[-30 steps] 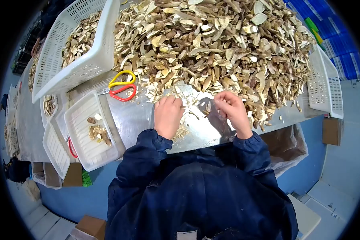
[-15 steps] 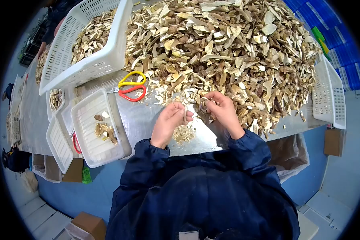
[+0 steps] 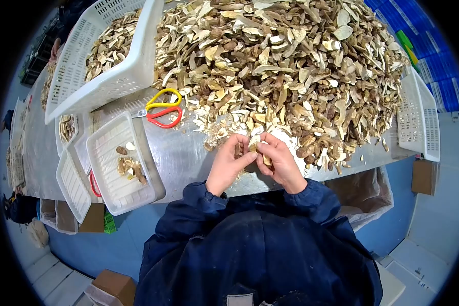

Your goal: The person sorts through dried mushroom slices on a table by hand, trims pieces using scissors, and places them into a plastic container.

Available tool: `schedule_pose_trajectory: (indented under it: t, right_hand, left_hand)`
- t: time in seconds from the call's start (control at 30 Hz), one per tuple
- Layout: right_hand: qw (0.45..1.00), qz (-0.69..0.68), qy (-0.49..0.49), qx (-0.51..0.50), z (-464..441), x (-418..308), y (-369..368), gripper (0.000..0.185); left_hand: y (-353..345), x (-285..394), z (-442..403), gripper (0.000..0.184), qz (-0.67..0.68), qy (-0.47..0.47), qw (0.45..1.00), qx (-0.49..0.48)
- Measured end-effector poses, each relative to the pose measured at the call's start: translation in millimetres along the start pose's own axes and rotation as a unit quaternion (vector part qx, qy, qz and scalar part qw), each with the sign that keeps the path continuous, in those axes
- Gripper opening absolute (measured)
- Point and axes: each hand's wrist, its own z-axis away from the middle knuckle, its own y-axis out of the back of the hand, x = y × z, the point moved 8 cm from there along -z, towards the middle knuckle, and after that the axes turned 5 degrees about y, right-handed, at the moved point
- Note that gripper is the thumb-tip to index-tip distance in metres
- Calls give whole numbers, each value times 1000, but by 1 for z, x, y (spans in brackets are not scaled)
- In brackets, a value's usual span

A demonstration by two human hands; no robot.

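Observation:
My left hand (image 3: 230, 164) and my right hand (image 3: 283, 164) meet at the near edge of a large heap of dried mushroom slices (image 3: 290, 66). Between their fingertips is a pale mushroom slice (image 3: 254, 143), pinched from both sides. Another slice (image 3: 266, 159) shows under my right fingers, partly covered by them. Small pale crumbs lie around and beneath the hands. To the left, scissors (image 3: 163, 108) with one yellow and one red handle loop lie on the metal table (image 3: 181, 163).
A white tray (image 3: 104, 178) at left holds a few mushroom pieces. Behind it stands a white perforated basket (image 3: 102, 86) of slices. Another white basket (image 3: 418, 115) leans at the heap's right. Blue crates (image 3: 436, 66) are stacked at far right. A lined bin (image 3: 367, 196) sits below the table edge.
My hands have come together from apart, the right moving left and the left moving right. A pale mushroom slice is now between them. The view has shifted slightly.

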Motion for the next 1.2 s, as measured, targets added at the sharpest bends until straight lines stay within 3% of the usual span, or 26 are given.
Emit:
schedule_pose_trajectory:
  t: [0.1,0.23,0.33,0.47,0.57,0.8,0.87,0.9,0.97,1.03,1.07,1.13,1.2]
  right_hand:
    - [995,73,61,0,1,-12,-1,15]
    - [981,180,68,25,-2,-15,13,14]
    - [952,244,151,108,-3,-28,21,13]
    - [924,306,176,147,1,-32,27,19]
    - [928,298,193,112,4,-28,16,21]
    - [921,352,157,58,3,-18,8,24]
    - [902,369,216,58,3,-17,8,25]
    - [892,376,245,57,3,-21,4,25]
    - [864,453,205,78,2,-29,8,24]
    - [813,548,165,104,-1,-52,5,24]
    - [756,587,266,116,-5,-64,5,25]
    - [639,703,285,129,-18,-72,3,24]
    - [582,771,231,117,-35,-64,2,25]
  left_hand:
    - [0,3,1,20,8,25,1000,-3]
    - [3,-3,2,14,-9,66,998,-12]
    - [19,1,0,16,-88,15,992,91]
    - [22,11,0,26,-131,-37,984,113]
    - [5,18,2,35,-151,-28,986,58]
    - [2,24,5,37,-266,-31,959,92]
    - [1,30,7,37,-289,-39,951,99]
    - [4,26,6,37,-245,-41,964,97]
    - [18,16,4,36,-154,-45,983,91]
    - [28,-2,4,39,169,56,984,0]
    - [25,-7,6,41,324,105,939,-46]
    - [22,-4,12,42,367,101,923,-63]
    - [21,-6,18,43,394,107,909,-79]
